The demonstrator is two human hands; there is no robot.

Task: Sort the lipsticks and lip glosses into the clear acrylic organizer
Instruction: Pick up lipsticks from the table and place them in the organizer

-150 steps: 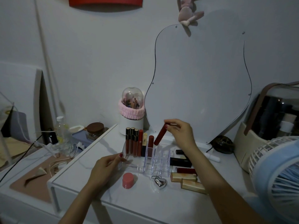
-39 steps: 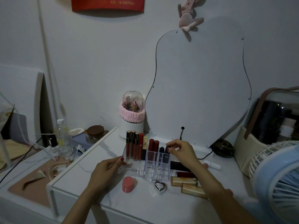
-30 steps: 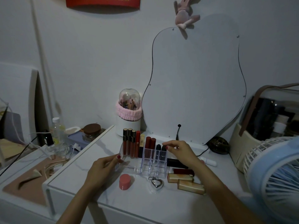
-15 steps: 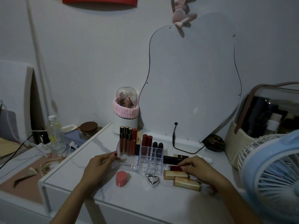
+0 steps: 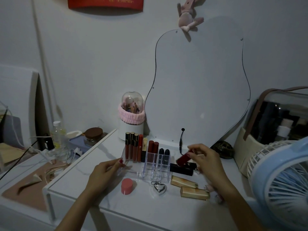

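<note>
One red lipstick point(image 5: 183, 158) in R hand point(image 5: 205, 160).

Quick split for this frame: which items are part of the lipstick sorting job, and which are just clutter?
Job:
- clear acrylic organizer, left hand steadying it
- red lipstick in right hand grip
- black lipsticks and gold lipsticks lying on the table
- tubes already slotted

Lying about:
- pink jar
- silver heart
- fan
- mirror
- brush holder

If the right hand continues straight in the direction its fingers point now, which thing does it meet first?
The right hand points left, gripping a red lipstick. First in that line is probably the right side of the clear acrylic organizer, near the two dark lipsticks; depth is unclear.
</note>
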